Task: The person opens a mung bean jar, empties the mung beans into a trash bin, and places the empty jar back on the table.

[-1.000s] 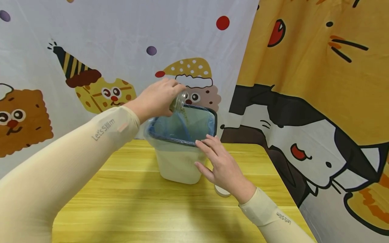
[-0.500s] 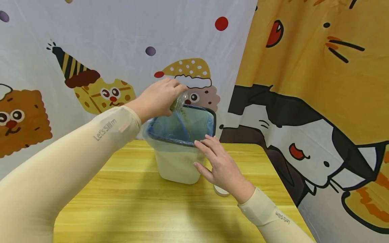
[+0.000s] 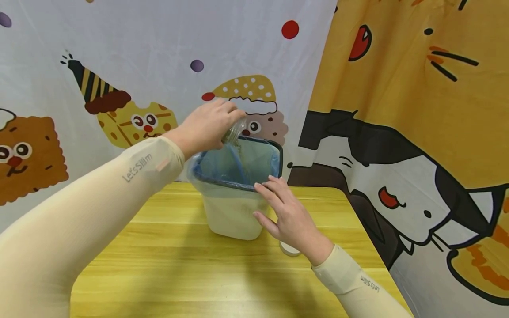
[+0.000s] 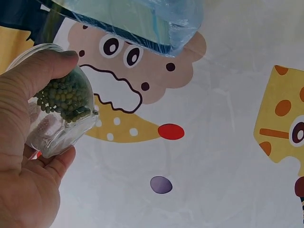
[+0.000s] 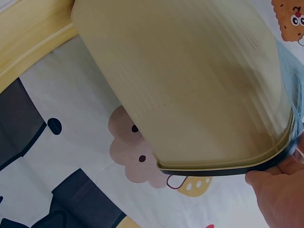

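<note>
My left hand [image 3: 208, 125] grips a clear jar [image 3: 235, 131], tipped above a cream trash bin [image 3: 234, 216]. In the left wrist view, small round green beans [image 4: 66, 97] lie inside the jar. A thin trail of beans drops from its mouth into the bin. A bluish plastic bag lines the bin under a dark rim [image 3: 282, 159]. My right hand [image 3: 292, 216] is at the bin's near right corner, fingers extended, fingertips at the rim. The right wrist view has that hand [image 5: 280, 197] beside the rim; whether the thumb touches it I cannot tell. The bin's bottom is hidden.
A round white lid [image 3: 289, 249] lies on the wooden table [image 3: 187, 274], partly behind my right hand. Behind the bin hangs a white cartoon-printed cloth [image 3: 151, 39]. Another printed cloth [image 3: 397, 132], orange at the top, hangs at the right beyond the table edge.
Beans keep falling from the tipped jar into the bin. Both hands and the bin stay almost where they were.
</note>
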`<state>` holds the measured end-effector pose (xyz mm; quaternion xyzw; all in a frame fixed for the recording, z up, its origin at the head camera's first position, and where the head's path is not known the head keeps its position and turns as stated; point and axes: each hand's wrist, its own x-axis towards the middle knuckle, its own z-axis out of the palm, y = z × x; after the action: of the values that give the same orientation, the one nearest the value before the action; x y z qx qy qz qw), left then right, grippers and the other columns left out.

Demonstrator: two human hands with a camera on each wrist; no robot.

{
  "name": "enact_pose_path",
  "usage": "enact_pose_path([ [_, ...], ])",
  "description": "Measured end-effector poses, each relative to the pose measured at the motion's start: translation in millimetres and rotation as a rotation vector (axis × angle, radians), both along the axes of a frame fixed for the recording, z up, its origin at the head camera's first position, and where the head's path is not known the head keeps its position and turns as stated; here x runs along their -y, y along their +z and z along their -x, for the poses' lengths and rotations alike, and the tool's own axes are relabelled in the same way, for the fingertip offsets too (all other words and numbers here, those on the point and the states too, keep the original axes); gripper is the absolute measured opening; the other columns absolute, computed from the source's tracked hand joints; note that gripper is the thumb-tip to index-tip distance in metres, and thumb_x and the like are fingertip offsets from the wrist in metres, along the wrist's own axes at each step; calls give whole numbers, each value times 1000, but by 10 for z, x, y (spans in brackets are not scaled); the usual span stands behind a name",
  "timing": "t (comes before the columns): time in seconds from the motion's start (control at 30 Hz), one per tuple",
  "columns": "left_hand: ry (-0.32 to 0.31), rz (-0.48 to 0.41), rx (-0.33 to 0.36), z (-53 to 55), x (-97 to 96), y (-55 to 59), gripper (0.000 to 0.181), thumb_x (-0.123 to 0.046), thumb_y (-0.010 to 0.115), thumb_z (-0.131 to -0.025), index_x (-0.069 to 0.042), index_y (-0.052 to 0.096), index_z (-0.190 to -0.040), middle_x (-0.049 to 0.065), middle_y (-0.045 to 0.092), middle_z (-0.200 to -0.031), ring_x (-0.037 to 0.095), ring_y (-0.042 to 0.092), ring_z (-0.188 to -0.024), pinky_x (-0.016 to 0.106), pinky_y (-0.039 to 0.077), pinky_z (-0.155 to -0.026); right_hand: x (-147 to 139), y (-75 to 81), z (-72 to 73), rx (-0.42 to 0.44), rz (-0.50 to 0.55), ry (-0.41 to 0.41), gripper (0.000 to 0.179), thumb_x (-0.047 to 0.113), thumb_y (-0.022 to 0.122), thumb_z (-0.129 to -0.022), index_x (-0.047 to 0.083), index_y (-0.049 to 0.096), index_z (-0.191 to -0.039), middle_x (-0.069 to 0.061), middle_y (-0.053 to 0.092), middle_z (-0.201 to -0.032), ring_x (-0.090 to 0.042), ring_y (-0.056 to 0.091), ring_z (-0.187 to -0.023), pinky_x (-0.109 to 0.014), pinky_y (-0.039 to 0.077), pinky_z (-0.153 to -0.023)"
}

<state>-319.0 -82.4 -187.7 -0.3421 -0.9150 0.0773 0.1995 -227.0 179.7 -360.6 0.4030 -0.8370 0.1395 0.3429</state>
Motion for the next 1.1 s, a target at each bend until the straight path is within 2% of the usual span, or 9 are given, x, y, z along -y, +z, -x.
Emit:
enact_pose_path([
  [0.6,-19,31,-42,-45,-15,31,84,-6,94,-80,-8,54,-154,16,57,-153,37,53,-143,50,49,-121,3,12,-16,-8,-3,-2,68,30,86,-92,8,59,-151,-14,62,-142,-37,51,-149,-58,43,-124],
  [0.97,-89,24,-115,-42,-7,16,55,8,72,-96,-7,60,-149,17,64,-146,36,59,-138,48,51,-118,10,17,-20,-1,1,4,69,28,86,-92,8,58,-151,-14,62,-141,-37,51,-148,-58,42,-124],
  [1.1,-117,26,-137,-42,-5,5,51,7,69,-99,-7,62,-148,16,66,-144,35,60,-136,47,52,-118,7,16,-16,-2,0,4,68,28,86,-92,8,58,-151,-14,62,-142,-38,51,-148,-58,43,-124],
])
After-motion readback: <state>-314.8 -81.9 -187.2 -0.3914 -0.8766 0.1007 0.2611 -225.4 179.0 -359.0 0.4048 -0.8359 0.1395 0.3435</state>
